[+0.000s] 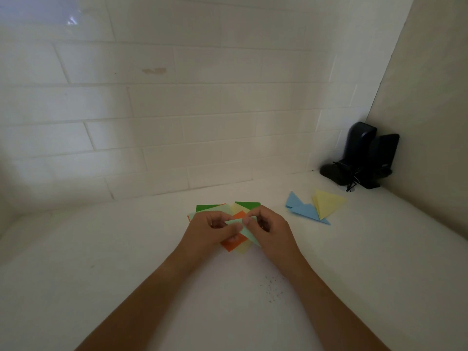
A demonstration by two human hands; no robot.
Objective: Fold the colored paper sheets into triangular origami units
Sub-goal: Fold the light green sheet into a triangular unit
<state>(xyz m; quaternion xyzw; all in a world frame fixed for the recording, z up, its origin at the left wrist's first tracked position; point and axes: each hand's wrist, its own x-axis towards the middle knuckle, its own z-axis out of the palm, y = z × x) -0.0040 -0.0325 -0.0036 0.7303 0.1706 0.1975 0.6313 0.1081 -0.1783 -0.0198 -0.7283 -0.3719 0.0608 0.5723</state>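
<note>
A pale mint paper sheet [247, 233], partly folded, is held just above the white counter. My left hand [210, 230] pinches its left side and my right hand [269, 228] pinches its top right edge. Under both hands lies a loose pile of flat sheets [231, 245] in orange, yellow and dark green [249, 205]. To the right lie finished triangular units: two light blue ones [305, 211] and a yellow one [328, 202] that overlaps them.
The white counter [126, 262] meets a white tiled wall behind and a beige side wall on the right. Two black speakers [364, 158] with a cable stand in the back right corner. Small dark specks [274, 290] dot the counter near my right forearm.
</note>
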